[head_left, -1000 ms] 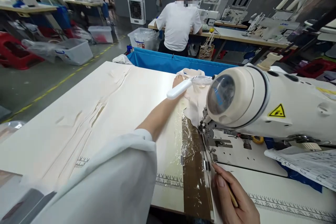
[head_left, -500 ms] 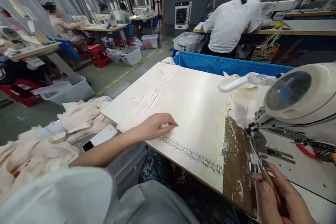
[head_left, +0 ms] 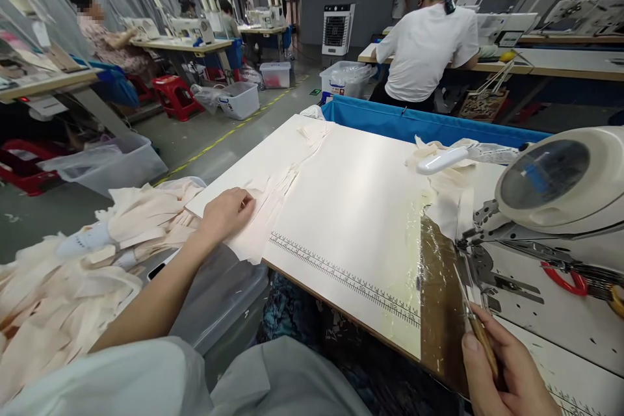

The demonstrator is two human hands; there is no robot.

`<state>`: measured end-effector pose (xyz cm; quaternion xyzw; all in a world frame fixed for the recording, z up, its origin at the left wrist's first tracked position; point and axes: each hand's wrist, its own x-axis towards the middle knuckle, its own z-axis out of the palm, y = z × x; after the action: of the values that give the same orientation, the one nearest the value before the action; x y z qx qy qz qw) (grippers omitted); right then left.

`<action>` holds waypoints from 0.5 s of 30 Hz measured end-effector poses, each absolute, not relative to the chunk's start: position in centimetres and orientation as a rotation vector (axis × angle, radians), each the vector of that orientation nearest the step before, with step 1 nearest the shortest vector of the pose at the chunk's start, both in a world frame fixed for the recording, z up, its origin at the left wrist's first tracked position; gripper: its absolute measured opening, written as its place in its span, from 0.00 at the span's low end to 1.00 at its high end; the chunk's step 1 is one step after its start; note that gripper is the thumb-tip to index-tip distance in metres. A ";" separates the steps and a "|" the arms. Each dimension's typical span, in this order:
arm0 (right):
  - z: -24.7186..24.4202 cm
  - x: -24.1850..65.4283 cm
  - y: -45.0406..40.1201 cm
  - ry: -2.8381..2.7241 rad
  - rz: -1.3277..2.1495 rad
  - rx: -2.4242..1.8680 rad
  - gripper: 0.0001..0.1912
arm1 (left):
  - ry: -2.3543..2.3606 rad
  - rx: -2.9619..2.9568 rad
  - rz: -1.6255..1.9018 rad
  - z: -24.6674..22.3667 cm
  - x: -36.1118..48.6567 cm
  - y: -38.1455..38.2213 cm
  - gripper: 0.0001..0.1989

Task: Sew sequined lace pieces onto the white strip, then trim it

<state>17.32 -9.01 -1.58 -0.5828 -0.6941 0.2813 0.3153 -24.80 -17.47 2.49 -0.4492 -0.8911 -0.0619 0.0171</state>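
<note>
My left hand (head_left: 228,213) is over the left part of the white board (head_left: 351,208), its fingers curled down at the edge of some thin cream fabric pieces (head_left: 277,192). Whatever may be between those fingertips is hidden. Low on the right, my right hand (head_left: 507,364) grips an awl (head_left: 482,341) by its wooden handle. The awl's thin metal shaft points up and away, over the brown taped strip (head_left: 441,299) beside the sewing machine (head_left: 560,175). A printed ruler scale (head_left: 341,273) runs along the board's near edge.
Heaped cream fabric (head_left: 63,292) lies at my left, near a clear plastic bin (head_left: 219,299). More cloth (head_left: 441,175) is bunched by the machine. Red-handled scissors (head_left: 565,279) rest on the machine bed. A blue cloth trough (head_left: 429,120) borders the board's far side; a co-worker (head_left: 424,45) sits beyond.
My left hand has moved left from the board's middle to the fabric pieces, uncovering more of the ruler scale. My right hand keeps the awl, its position slightly shifted.
</note>
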 end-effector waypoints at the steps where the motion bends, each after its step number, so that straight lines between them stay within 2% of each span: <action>1: -1.4 16.9 -9.1 -1.806 0.765 -1.542 0.29 | -2.763 -1.413 -0.191 2.4 -24.8 -17.4 0.12; 5: -1.2 15.4 -9.2 -1.734 0.752 -1.541 0.26 | -2.712 -1.454 -0.201 2.0 -24.9 -17.3 0.12; 9: -2.1 15.5 -8.4 -1.679 0.818 -1.505 0.24 | -2.773 -1.324 -0.498 1.9 -25.4 -16.9 0.10; 12: -2.3 15.5 -7.5 -1.562 1.066 -1.386 0.21 | -2.753 -1.299 -0.820 2.5 -25.1 -16.3 0.09; 15: -1.1 14.0 -6.6 -1.456 1.471 -1.196 0.19 | -2.628 -1.565 -1.131 3.3 -23.1 -15.2 0.09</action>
<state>14.04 -6.60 -1.13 -0.4653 -0.5667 0.5724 0.3670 -23.15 -15.16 3.28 -0.4790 -0.8045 -0.3461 -0.0599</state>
